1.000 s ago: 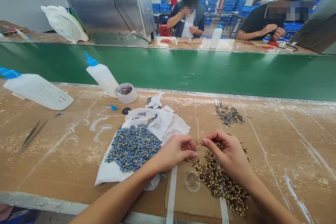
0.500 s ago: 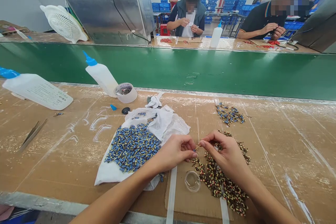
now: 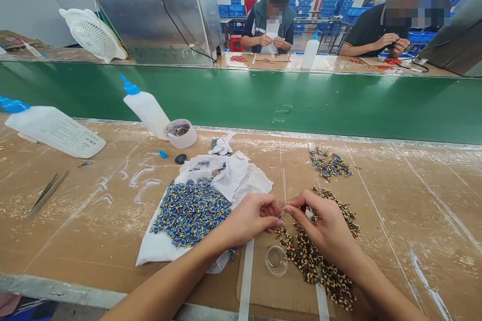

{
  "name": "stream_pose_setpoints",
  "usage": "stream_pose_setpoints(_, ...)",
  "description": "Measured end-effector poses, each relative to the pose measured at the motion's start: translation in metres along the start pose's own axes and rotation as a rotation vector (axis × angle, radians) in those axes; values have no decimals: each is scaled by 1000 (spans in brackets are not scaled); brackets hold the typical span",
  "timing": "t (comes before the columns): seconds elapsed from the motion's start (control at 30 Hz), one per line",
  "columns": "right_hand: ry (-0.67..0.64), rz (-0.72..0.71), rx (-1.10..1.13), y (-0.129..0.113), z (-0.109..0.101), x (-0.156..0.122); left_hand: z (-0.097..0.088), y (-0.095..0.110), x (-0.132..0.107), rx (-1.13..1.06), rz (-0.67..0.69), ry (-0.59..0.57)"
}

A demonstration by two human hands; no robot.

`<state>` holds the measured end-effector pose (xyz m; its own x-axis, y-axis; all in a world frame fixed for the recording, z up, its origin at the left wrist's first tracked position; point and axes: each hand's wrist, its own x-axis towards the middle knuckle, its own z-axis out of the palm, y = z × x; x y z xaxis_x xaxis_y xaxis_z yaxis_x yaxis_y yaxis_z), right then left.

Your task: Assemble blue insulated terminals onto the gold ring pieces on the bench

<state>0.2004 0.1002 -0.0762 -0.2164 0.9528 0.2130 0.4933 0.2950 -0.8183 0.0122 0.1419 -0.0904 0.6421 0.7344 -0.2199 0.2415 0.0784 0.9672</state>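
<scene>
My left hand (image 3: 253,216) pinches a tiny blue piece (image 3: 279,216) between thumb and fingers; most of it is hidden. Facing it, my right hand (image 3: 324,218) grips a thin wooden-looking stick (image 3: 284,210), whose tip meets the blue piece. Left of my hands, a heap of small blue-and-yellow pieces (image 3: 190,210) lies on a white cloth (image 3: 148,251). Under and around my right hand spreads a pile of dark pieces with yellow and red (image 3: 327,271). A small clear round dish (image 3: 276,261) sits just below my fingers.
Farther back lies a smaller pile of joined blue-and-dark pieces (image 3: 330,164). To the left are two white bottles (image 3: 56,130) with blue caps, a tape roll (image 3: 181,133) and tweezers (image 3: 48,193). Beyond a green belt (image 3: 241,98), co-workers sit at another bench.
My right hand has moved slightly left, closer to my left hand, so less of the stick shows. Across the belt, a co-worker's raised white sheet is no longer visible.
</scene>
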Motion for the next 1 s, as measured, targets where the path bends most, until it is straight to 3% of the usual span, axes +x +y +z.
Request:
stream_pose_setpoints(0.2,3,37,42,-1,-1,3,1,-1,1,9,-4,7)
stream_pose_setpoints(0.37,38,103,162,0,-16,3,-1,1,2,-19,-28,5)
stream_pose_setpoints(0.43,-37,96,258,-4,-21,3,-3,1,2,-5,-27,15)
stream_pose_setpoints(0.5,-201,42,315,-10,-23,3,-5,1,2,17,-12,24)
stream_pose_setpoints(0.57,-354,-21,302,-16,-20,2,-6,2,2,27,6,19)
stream_pose_setpoints(0.67,-473,-71,238,-20,-12,1,-8,2,2,21,19,11)
stream_pose_setpoints(0.9,-518,-107,97,-20,-7,-5,-10,3,2,50,11,28)
stream_pose_setpoints(1.0,-462,-78,92,-16,-12,0,-11,2,2,71,22,57)
